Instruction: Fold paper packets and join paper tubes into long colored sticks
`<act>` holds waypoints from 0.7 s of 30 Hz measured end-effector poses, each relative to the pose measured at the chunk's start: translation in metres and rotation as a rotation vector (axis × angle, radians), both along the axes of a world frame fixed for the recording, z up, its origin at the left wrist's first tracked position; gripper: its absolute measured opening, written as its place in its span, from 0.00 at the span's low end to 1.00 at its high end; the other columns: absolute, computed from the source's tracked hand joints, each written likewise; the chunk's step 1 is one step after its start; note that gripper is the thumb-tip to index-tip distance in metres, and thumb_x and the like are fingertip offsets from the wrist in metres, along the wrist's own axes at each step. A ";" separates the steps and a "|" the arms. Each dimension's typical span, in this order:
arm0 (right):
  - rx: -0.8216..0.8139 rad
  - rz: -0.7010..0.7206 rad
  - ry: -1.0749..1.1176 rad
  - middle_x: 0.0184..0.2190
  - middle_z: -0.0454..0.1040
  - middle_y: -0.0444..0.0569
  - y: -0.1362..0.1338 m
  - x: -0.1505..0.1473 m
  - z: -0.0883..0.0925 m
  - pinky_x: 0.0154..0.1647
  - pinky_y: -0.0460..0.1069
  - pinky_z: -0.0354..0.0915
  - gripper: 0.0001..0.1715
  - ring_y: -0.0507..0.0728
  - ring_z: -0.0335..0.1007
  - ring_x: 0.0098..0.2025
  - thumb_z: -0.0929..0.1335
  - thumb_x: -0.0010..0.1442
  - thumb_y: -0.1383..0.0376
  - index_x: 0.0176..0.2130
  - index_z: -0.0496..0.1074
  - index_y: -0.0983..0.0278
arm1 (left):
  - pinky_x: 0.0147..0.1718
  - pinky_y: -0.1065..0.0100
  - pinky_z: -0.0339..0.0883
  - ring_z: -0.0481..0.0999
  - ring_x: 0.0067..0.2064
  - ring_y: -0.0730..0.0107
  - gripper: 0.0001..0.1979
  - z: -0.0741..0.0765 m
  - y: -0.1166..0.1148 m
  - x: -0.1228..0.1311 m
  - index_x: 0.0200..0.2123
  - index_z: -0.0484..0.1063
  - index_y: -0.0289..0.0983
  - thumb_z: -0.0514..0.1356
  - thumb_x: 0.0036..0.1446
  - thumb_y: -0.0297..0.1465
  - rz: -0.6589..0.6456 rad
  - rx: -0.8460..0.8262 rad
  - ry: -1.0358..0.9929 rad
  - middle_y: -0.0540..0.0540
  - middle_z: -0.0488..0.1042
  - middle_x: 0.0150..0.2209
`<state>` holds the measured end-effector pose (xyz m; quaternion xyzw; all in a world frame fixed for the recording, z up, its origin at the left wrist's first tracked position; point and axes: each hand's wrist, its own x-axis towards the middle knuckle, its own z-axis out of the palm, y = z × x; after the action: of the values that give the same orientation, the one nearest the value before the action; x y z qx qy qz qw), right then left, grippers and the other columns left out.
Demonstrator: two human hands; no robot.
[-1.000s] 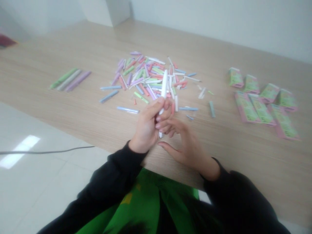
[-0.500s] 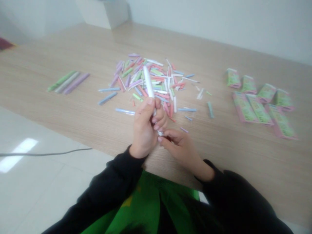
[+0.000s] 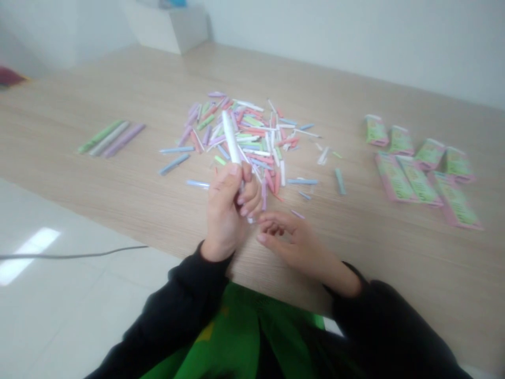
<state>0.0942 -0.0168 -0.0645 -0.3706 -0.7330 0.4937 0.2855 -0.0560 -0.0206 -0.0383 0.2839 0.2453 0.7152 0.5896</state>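
Observation:
My left hand [image 3: 232,210] is closed around a white pen [image 3: 231,136]. The pen's long upper part rises above the fist, tilted a little to the left, and a short tip shows below the fingers. My right hand [image 3: 295,239] is just right of that lower end, thumb and fingers apart and slightly curled, with nothing visible between them. Behind both hands lies a loose pile of pastel pen parts [image 3: 252,131], in purple, green, white, red and blue.
Three assembled-looking pens [image 3: 112,138], green, white and purple, lie side by side at the left. Several pink-and-green boxes [image 3: 428,179] are on the right. A white box [image 3: 169,26] stands at the back left. A cable [image 3: 79,255] runs over the floor beside the table [image 3: 118,200].
My right hand has come away from the pen's lower end, its fingers parting. My left hand, still gripping the pen, has shifted slightly left.

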 end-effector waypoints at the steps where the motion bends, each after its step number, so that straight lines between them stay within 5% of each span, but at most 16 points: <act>1: 0.005 -0.031 0.034 0.31 0.77 0.44 0.004 0.005 0.004 0.35 0.50 0.65 0.13 0.53 0.71 0.31 0.74 0.59 0.60 0.44 0.76 0.61 | 0.16 0.79 0.50 0.48 0.16 0.83 0.17 -0.004 -0.001 -0.001 0.28 0.66 0.38 0.63 0.66 0.39 -0.040 0.028 0.053 0.59 0.51 0.18; 7: 0.114 -0.107 0.334 0.28 0.70 0.42 0.019 0.034 0.035 0.28 0.48 0.64 0.23 0.52 0.65 0.28 0.72 0.63 0.46 0.50 0.75 0.57 | 0.20 0.72 0.49 0.55 0.21 0.76 0.19 -0.019 -0.012 -0.002 0.28 0.72 0.37 0.62 0.66 0.44 -0.202 0.055 0.541 0.55 0.58 0.20; 12: 0.128 -0.105 0.327 0.22 0.66 0.39 0.011 0.033 0.039 0.23 0.47 0.59 0.15 0.49 0.59 0.22 0.72 0.66 0.51 0.37 0.76 0.60 | 0.28 0.70 0.56 0.64 0.27 0.70 0.14 -0.016 -0.013 0.000 0.34 0.79 0.39 0.58 0.69 0.37 -0.220 0.191 0.885 0.51 0.67 0.24; 21: 0.196 -0.117 0.228 0.27 0.71 0.41 0.003 0.036 0.037 0.27 0.46 0.62 0.07 0.49 0.67 0.27 0.66 0.73 0.62 0.43 0.74 0.59 | 0.34 0.69 0.61 0.68 0.32 0.67 0.07 -0.023 -0.017 -0.003 0.41 0.76 0.39 0.57 0.68 0.30 -0.318 0.269 0.945 0.50 0.72 0.31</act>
<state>0.1305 -0.0139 -0.0278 -0.3245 -0.7177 0.4411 0.4302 -0.0595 -0.0372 -0.0614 0.6833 0.3445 0.4355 0.4741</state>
